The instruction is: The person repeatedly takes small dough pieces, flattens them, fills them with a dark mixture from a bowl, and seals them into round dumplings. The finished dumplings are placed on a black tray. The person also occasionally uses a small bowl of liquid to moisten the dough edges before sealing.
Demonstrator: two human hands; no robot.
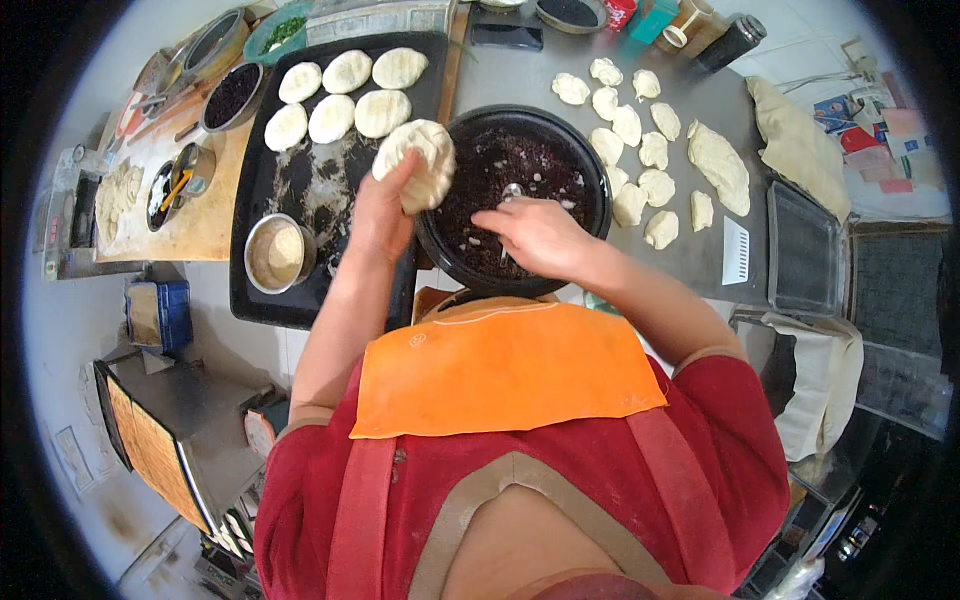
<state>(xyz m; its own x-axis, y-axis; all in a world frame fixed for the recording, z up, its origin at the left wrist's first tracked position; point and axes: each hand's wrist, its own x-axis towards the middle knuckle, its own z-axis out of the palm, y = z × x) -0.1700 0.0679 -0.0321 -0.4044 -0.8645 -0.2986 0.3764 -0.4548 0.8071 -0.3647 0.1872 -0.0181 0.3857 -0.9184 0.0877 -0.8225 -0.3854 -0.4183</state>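
My left hand (384, 210) holds a round, pleated piece of filled dough (416, 166), thumb across its face, above the right edge of a black baking tray (259, 187). My right hand (546, 238) is over a round black pan (592, 255) holding dark, crumbly filling (487, 161) with pale bits in it. A metal spoon (513, 191) lies under my right fingers; its middle is hidden, so a grip on it is unclear. Several flat dough rounds (332, 118) rest in rows on the tray. A metal bowl (274, 253) with a pale substance stands at its near left.
Several dough pieces (627, 125) and a larger dough slab (718, 169) lie on the metal table (510, 79), beside a white scraper (736, 251). A phone (507, 36) and a dark bottle (731, 43) sit farther back. At left, a wooden board (217, 225) bears pots.
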